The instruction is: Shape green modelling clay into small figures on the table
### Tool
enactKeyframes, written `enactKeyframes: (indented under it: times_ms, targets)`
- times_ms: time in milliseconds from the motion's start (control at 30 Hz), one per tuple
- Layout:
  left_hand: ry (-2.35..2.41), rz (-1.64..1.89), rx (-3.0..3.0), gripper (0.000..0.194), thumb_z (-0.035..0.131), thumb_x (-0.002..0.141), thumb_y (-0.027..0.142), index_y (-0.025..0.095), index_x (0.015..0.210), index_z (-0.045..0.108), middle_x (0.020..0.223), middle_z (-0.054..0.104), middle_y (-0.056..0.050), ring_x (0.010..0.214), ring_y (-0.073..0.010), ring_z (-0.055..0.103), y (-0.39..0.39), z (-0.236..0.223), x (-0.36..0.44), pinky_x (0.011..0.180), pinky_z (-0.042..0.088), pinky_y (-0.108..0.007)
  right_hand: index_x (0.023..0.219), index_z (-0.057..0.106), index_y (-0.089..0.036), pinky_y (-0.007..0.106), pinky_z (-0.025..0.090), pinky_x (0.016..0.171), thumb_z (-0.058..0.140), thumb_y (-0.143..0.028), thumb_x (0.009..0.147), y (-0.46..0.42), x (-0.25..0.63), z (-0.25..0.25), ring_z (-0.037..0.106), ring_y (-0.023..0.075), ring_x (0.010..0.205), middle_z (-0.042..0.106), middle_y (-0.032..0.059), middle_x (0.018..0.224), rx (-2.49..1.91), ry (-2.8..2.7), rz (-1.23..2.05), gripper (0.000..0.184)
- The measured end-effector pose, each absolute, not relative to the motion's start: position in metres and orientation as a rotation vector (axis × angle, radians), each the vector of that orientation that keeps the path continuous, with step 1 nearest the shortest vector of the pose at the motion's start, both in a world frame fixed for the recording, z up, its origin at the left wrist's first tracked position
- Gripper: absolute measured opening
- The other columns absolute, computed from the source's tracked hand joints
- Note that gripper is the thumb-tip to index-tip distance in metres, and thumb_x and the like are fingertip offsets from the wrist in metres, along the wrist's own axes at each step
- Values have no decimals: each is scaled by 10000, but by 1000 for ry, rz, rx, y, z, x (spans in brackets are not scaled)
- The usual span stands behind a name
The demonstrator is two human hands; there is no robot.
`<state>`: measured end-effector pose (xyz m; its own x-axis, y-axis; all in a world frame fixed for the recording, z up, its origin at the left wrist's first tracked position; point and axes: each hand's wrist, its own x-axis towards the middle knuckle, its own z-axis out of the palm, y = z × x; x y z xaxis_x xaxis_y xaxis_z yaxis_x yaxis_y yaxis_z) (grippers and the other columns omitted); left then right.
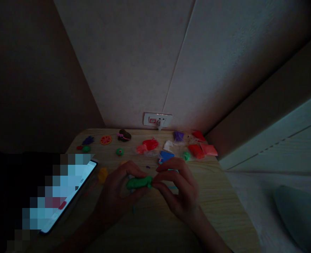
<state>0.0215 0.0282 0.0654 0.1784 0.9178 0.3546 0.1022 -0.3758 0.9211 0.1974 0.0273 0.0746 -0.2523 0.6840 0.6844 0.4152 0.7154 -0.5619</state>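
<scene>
Both hands meet over the middle of a light wooden table (219, 200). My left hand (118, 195) curls round the left end of a green piece of modelling clay (139, 182). My right hand (178, 189) pinches the clay's right end between thumb and fingertips. The clay is an elongated lump held just above the tabletop. The room is dim.
A lit phone (63, 195) lies at the left. Along the far edge lie clay pieces and small packets: red (150, 143), blue (166, 155), purple (178, 135), orange-red (209, 149), an orange disc (106, 140), a dark figure (124, 135). A wall socket (157, 119) sits behind.
</scene>
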Motion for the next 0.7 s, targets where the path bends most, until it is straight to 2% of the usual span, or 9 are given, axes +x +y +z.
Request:
enactKeyframes:
  times_ms: [233,433,567,700]
  targets:
    - [987,1238,1661,151,682,751,141,233,819,584,746,577,41,689,-125,549,29,61,21,617,434,-222,900,520,-208,309,446,794,492,-115,908,27,196,75,523,174,913,527,43,973,-868,-1932,391,98]
    - [1060,1226,1626,132,695,737,172,225,830,619,770,618,25,722,-141,590,28,64,22,642,472,-226,877,494,-228,325,432,799,465,-171,922,30,198,71,521,177,910,512,29,956,-867,-1759,524,79]
    - [1093,1211,1615,160,698,750,302,243,897,676,855,686,-4,797,-183,634,28,64,20,716,509,-270,867,489,-230,319,423,756,501,-204,916,30,201,69,529,165,838,522,17,922,-795,-1588,663,57]
    - [1114,1139,1587,253,659,764,456,253,902,717,856,724,-19,825,-211,654,28,63,18,753,514,-295,880,499,-238,275,424,665,524,-125,898,25,203,67,547,140,743,555,-5,837,-728,-1473,748,117]
